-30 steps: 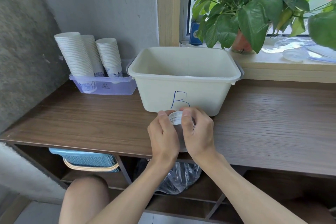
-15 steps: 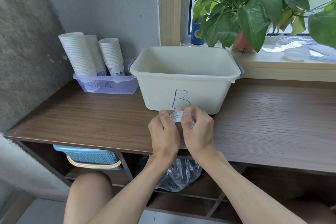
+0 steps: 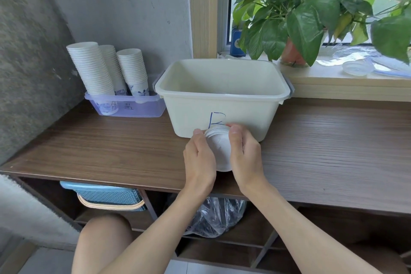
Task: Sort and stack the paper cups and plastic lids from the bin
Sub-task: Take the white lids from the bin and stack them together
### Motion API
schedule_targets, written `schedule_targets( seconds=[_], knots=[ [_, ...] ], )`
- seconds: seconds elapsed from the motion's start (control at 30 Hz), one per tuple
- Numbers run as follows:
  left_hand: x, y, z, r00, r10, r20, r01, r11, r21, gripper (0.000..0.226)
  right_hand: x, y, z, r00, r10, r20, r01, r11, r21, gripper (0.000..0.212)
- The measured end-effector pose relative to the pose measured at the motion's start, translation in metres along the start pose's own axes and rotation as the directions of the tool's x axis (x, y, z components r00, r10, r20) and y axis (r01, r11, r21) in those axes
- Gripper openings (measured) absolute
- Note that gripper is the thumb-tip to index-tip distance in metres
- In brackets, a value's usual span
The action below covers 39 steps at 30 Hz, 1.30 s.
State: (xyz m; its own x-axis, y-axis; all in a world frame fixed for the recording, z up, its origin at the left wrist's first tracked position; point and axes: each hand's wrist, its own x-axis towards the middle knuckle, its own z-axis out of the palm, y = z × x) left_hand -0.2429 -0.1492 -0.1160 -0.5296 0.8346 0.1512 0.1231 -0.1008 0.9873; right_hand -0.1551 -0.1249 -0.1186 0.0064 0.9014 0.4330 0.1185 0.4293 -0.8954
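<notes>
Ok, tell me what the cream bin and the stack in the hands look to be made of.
Cream bin: likely moulded plastic, smooth with a slight sheen and a rolled rim.
Stack: held between left hand and right hand; white, matte, with thin layered rims. Paper cups or plastic lids, I can't tell.

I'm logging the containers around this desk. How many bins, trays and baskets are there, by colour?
Cream bin: 1
Clear purple tray holding cup stacks: 1
Blue basket under the desk: 1
Total: 3
</notes>
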Motion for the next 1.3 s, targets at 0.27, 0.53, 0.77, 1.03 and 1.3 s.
schedule_targets(
  seconds=[0.27, 0.53, 0.77, 1.03, 1.3],
  knots=[
    [-0.001, 0.002, -0.005, 0.955, 0.27, 0.121, -0.289, 0.94, 0.182, 0.068, 0.0, -0.001, -0.003, 0.999, -0.028, 0.042, 0.028, 1.0, 0.001, 0.026],
    [-0.001, 0.0, -0.006, 0.956, 0.275, 0.1, -0.291, 0.93, 0.224, 0.068, 0.002, 0.006, 0.002, 0.995, -0.095, -0.023, 0.091, 0.988, -0.125, 0.042],
    [-0.006, -0.003, -0.002, 0.983, 0.159, 0.088, -0.162, 0.986, 0.036, 0.069, 0.003, 0.002, 0.002, 0.99, -0.052, -0.128, 0.045, 0.997, -0.055, 0.04],
    [0.01, 0.003, -0.017, 0.962, 0.201, 0.183, -0.242, 0.941, 0.235, 0.051, 0.001, -0.007, -0.007, 0.986, -0.01, 0.165, 0.013, 1.0, -0.016, 0.03],
    [0.014, -0.003, -0.026, 0.902, 0.182, 0.392, -0.288, 0.929, 0.231, 0.053, 0.002, 0.002, -0.006, 0.996, 0.042, 0.078, -0.044, 0.999, 0.028, 0.029]
  ],
)
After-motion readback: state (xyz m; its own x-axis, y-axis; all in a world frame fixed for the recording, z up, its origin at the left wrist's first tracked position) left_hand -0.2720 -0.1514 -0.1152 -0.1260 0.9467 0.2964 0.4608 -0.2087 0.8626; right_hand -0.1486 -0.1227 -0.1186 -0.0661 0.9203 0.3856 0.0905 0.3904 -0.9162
